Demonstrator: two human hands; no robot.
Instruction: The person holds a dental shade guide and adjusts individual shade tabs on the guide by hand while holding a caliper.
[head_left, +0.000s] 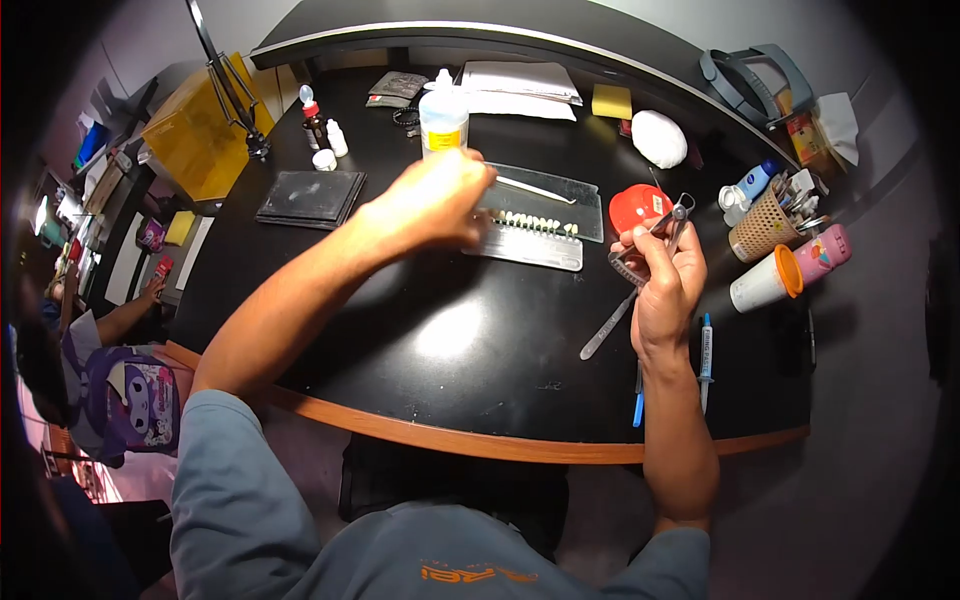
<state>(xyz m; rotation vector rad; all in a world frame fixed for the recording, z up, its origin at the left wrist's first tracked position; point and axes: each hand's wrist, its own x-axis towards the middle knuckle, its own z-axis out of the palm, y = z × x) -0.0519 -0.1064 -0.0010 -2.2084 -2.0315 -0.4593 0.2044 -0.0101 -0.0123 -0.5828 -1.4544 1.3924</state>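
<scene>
My left hand [440, 195] is curled over the left end of a clear plastic holder [530, 255] with a row of small tooth-shaped pieces [535, 223]. Its fingertips are slightly blurred and pinched, so what they hold is hidden. Behind the row lies a glass slab [575, 200] with a slim white-tipped instrument [535, 188] across it. Raised at the right, my right hand [668, 275] is closed on a metal caliper gauge [683, 210] with a scale. Just behind that hand sits a red rounded container [638, 205], and a metal-handled tool [608, 325] lies below it.
A dropper-topped bottle [443, 120] stands behind my left hand, with a black box [310, 198] to its left. At the right are a tool basket [765, 235], an orange-lidded jar [765, 285] and a paste syringe [706, 360]. Another person's arm [125, 315] shows far left.
</scene>
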